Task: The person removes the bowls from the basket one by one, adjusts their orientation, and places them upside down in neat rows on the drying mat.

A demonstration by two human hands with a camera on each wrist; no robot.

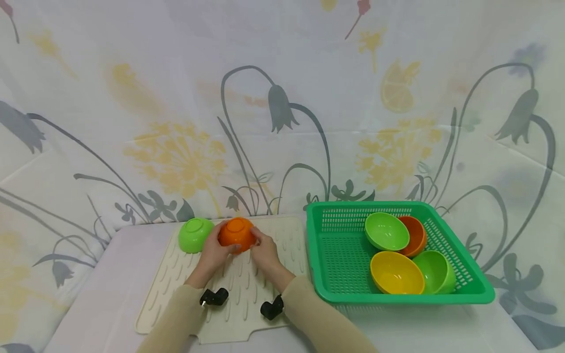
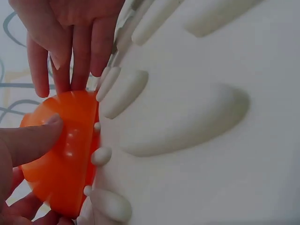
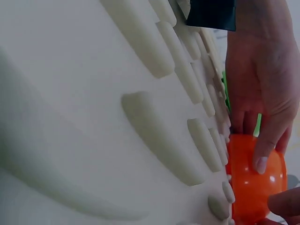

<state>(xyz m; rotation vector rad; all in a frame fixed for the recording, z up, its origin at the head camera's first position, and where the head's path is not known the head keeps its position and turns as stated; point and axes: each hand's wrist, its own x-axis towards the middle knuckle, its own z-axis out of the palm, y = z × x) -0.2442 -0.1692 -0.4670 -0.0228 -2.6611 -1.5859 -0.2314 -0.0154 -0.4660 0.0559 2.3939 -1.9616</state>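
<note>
An orange bowl (image 1: 237, 234) stands upside down on the cream draining mat (image 1: 282, 274). My left hand (image 1: 214, 252) grips it from the left, thumb across its near wall and the other fingers round the far side. In the left wrist view, my right hand (image 2: 77, 33) reaches its fairly straight fingertips to the other side of the bowl (image 2: 68, 154); its thumb stands off the wall. The right wrist view shows the left hand (image 3: 265, 79) with its thumb on the orange bowl (image 3: 255, 187). Left of them, a green bowl (image 1: 194, 235) is also upside down on the mat.
A green plastic basket (image 1: 320, 274) stands to the right of the mat. Inside, at its right, lie a light green bowl (image 1: 386, 233), a dark orange bowl (image 1: 417, 235), a yellow bowl (image 1: 397, 274) and another green bowl (image 1: 437, 274). A patterned cloth (image 1: 282, 147) hangs behind.
</note>
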